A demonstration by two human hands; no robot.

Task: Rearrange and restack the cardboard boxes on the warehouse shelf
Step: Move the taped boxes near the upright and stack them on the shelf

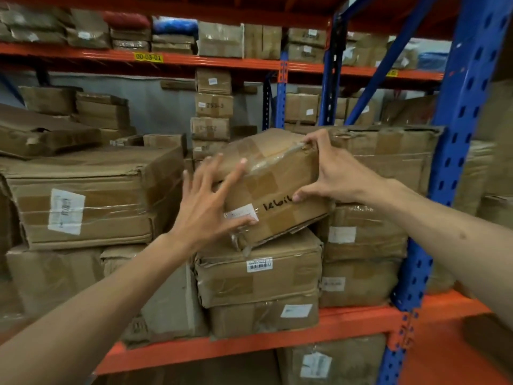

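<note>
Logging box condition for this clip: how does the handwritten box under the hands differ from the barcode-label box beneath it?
The handwritten box sits tilted and skewed; the barcode-label box lies flat. The handwritten box has black marker writing on its front, the barcode-label box a printed barcode sticker. The right hand grips the first; the second is untouched. Both are worn, taped cardboard.

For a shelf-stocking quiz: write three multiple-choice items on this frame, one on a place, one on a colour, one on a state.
1. The tilted box with handwriting rests:
A. on a stack of boxes
B. on the floor
C. on the top shelf

2. The shelf beam under that stack is:
A. green
B. orange
C. white

3. The right hand is:
A. hanging free
B. inside a box
C. gripping the box's right end

Answers: 1 A, its underside sits on the barcode-labelled box. 2 B, orange against the blue upright. 3 C, fingers on top, thumb on the front; the left hand is spread at the left end.
</note>
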